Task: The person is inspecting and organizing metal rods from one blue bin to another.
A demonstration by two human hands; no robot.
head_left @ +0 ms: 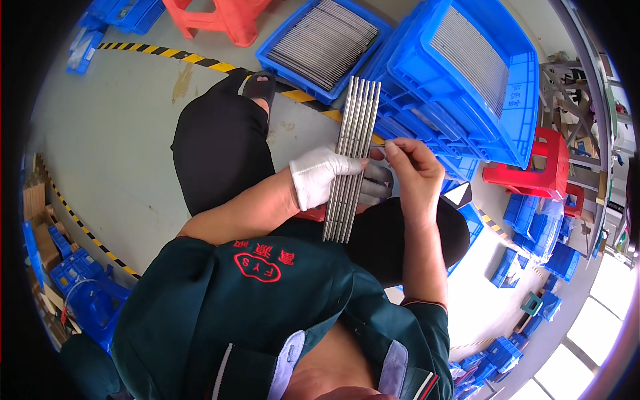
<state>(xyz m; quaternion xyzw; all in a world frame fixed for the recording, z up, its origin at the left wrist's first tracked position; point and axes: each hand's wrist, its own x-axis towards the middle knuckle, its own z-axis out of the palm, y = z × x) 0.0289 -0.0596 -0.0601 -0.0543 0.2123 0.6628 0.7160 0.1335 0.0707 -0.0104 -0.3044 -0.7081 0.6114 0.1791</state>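
Observation:
My left hand (319,175), in a white glove that leaves the thumb tip bare, is closed around several slim silvery metal rods (358,120). The rods lie side by side in a flat row, slanting up and slightly to the right, above my lap. Grey-looking gloved fingers wrap behind them and show on their right side. Just right of the rods is my bare right hand (417,175), its thumb and forefinger pinched together. A thin dark sliver shows at that pinch, too small to name.
A blue crate (280,61) filled with similar rods stands on the floor ahead. To its right, stacked blue crates (460,127) hold more rods on top. Red stools (533,170) stand at the right and far left. Yellow-black tape (193,59) marks the floor.

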